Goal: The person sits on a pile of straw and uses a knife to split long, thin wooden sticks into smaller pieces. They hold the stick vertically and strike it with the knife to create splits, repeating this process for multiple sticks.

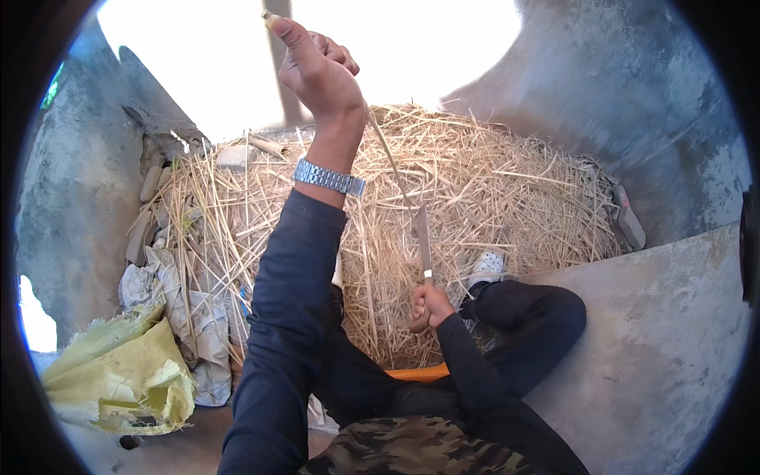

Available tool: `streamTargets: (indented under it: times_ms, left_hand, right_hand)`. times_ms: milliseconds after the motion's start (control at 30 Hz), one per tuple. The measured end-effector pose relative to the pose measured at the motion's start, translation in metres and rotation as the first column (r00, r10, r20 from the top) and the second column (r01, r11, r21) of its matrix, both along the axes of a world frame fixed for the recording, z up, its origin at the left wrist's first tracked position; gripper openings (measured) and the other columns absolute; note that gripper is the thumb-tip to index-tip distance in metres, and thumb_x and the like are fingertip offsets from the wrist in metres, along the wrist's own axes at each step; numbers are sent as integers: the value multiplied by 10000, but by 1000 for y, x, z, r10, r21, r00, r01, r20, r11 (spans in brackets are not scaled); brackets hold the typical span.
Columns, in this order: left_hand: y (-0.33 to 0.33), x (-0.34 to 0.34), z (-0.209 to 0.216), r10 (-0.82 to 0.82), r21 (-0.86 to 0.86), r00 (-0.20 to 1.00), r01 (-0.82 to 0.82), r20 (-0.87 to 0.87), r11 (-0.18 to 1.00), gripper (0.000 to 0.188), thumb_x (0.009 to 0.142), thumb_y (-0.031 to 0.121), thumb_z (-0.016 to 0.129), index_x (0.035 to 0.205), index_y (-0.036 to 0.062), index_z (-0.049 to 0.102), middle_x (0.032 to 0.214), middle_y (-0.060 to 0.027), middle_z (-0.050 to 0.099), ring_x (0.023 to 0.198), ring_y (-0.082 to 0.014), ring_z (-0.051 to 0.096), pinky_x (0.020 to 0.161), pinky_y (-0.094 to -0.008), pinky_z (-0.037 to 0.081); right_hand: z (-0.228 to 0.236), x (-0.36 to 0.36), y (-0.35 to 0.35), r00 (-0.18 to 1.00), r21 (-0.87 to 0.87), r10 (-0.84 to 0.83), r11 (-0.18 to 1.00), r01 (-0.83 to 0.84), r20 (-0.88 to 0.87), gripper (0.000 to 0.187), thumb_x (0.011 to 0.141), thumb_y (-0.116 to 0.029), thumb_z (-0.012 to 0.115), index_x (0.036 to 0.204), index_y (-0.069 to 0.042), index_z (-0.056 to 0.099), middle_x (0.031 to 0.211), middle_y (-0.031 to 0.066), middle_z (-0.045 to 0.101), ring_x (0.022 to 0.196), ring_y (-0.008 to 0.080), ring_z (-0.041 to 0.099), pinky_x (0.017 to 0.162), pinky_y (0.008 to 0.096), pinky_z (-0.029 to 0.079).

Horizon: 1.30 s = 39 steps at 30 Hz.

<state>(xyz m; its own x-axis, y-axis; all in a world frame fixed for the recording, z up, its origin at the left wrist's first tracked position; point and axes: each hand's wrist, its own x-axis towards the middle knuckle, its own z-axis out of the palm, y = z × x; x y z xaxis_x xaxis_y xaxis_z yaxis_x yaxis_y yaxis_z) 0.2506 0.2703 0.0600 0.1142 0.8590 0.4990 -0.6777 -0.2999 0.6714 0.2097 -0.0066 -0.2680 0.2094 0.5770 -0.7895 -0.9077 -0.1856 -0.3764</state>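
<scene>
Raised high and far forward, my left hand [321, 75] is closed around a thin pale stalk [388, 150]. One short end pokes out by the thumb; the rest slants down toward the right, its lower end close to the knife's tip. Whether stalk and blade touch, I cannot tell. Low near my lap, my right hand [431, 306] grips the wooden handle of a long-bladed knife [424, 241], its blade pointing up and away from me. A metal-banded watch [328, 178] circles my left wrist.
Loose straw [491, 178] covers the ground ahead. A torn yellow woven sack [134, 372] and crumpled greyish sheeting [210, 348] lie at left. Concrete walls [633, 103] curve around. My white clog [486, 269] rests on the straw; something orange [419, 373] shows between my legs.
</scene>
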Motion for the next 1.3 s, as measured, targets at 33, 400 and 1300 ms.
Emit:
streamTargets:
  times_ms: [33,400,1300]
  left_hand:
    - [0,2,-2,-10,2,1000,10,0,1000,587,937,672,317,604,207,187,522,73,143,427,-73,182,408,-252,184]
    - [-3,8,3,-30,7,1000,30,-5,1000,614,898,703,372,578,205,212,487,76,199,394,-42,246,366,-220,248]
    - [6,3,3,11,27,998,-9,-62,1000,588,935,652,381,595,208,198,532,82,156,437,-59,195,412,-236,168]
  right_hand:
    - [20,-6,3,961,-162,129,983,-91,245,116,780,-50,560,686,-35,494,535,50,468,440,190,501,469,397,431]
    - [-127,-9,-41,515,-751,698,644,-147,498,256,759,-183,614,866,49,601,740,224,648,728,400,641,661,467,493]
    - [-89,-31,-39,252,-542,529,840,-19,811,240,771,-167,596,882,45,586,691,188,633,643,329,637,607,436,480]
